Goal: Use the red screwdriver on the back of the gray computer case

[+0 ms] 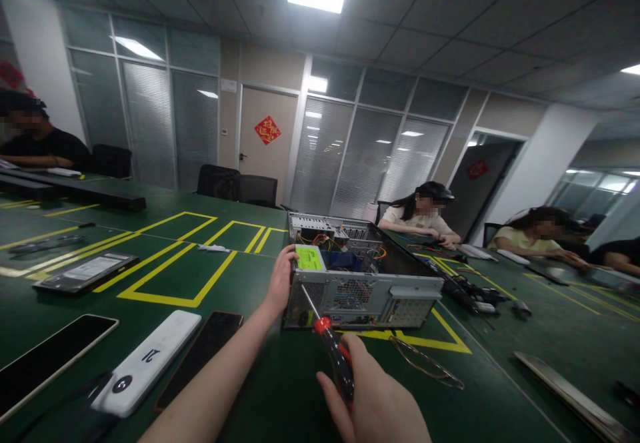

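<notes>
We have the open PC case (380, 281) on the green tabletop (490, 376), directly fwd of both hands; its vented rear panel faces us, panel long axis running L-to-R; the screwdriver (327, 336) lies w/ its long axis fwd and to the L, shaft angled up from the handle, tip at the L end of that panel, below the yellow-green label (309, 257); we can't tell tip contact vs. a slight gap; our right hand (383, 393) is set back from the case, fingers closed round the screwdriver handle, back of hand up; our left hand (283, 279) is nearer, arm extended, fingers bent against the case's near L corner; we can't tell if they grip or only brace
</notes>
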Action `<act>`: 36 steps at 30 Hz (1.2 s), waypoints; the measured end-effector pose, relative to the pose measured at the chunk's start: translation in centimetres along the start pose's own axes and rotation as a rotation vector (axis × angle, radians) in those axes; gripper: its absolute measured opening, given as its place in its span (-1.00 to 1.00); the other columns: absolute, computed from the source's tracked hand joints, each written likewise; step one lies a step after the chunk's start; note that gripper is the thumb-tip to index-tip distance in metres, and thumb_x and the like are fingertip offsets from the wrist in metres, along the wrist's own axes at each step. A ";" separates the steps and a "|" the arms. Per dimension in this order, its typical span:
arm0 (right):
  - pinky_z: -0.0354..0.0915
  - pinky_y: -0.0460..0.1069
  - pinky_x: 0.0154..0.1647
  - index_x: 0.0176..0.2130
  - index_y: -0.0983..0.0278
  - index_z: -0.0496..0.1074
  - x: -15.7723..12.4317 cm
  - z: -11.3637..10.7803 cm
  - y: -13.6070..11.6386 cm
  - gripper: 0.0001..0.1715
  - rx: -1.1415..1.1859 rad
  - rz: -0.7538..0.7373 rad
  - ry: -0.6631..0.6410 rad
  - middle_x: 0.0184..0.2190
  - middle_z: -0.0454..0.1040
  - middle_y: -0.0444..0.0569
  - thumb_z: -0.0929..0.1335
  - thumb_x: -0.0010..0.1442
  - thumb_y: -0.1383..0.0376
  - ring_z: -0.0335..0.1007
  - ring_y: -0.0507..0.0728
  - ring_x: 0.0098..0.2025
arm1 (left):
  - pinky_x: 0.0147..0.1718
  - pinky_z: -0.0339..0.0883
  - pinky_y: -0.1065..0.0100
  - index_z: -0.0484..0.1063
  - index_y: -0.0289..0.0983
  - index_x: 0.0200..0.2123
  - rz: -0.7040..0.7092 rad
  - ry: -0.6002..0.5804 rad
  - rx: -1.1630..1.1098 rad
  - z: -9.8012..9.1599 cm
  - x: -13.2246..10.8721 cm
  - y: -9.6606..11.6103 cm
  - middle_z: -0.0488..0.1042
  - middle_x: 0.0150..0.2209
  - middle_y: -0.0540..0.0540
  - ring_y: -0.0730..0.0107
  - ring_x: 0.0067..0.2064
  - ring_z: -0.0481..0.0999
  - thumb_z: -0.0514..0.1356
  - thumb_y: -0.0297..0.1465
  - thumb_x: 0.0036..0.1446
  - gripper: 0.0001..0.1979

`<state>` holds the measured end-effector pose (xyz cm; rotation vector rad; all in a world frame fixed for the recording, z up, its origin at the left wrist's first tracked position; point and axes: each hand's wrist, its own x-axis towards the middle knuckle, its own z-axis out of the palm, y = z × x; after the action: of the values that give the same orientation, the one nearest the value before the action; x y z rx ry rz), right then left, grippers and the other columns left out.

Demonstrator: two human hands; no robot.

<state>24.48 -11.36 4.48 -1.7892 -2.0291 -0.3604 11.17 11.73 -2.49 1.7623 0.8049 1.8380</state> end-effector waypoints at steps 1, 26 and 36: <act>0.40 -0.07 -0.52 0.04 0.24 0.35 -0.2 0.0 -0.2 -0.50 0.016 0.023 -0.024 -0.35 0.62 -0.03 0.38 0.08 0.41 0.58 0.16 -0.44 | 0.28 0.13 0.13 0.40 -0.18 -0.15 0.000 -0.001 -0.004 0.0 0.0 0.0 0.35 0.17 -0.15 0.24 0.25 0.30 -0.19 -0.06 0.33 -0.53; 0.47 -0.05 -0.41 -0.10 0.24 0.40 1.1 -1.1 -0.2 -0.52 0.164 -0.091 -0.097 0.01 0.41 0.12 0.33 -0.03 0.56 0.53 0.08 -0.40 | 0.26 0.14 0.12 0.39 -0.19 -0.16 0.017 0.015 -0.008 0.1 0.1 -0.2 0.35 0.15 -0.16 0.25 0.23 0.32 -0.19 -0.06 0.34 -0.53; 0.42 -0.07 -0.52 0.00 0.31 0.46 1.1 -0.5 0.3 -0.64 0.006 -0.047 0.093 -0.24 0.61 0.13 0.20 0.33 0.27 0.58 0.16 -0.37 | 0.26 0.15 0.12 0.39 -0.19 -0.16 -0.005 0.023 -0.006 0.3 0.0 0.1 0.35 0.16 -0.15 0.25 0.24 0.31 -0.19 -0.08 0.34 -0.54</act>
<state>24.74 -10.62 5.42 -1.6915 -2.0079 -0.4427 11.44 11.69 -2.45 1.7367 0.8117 1.8591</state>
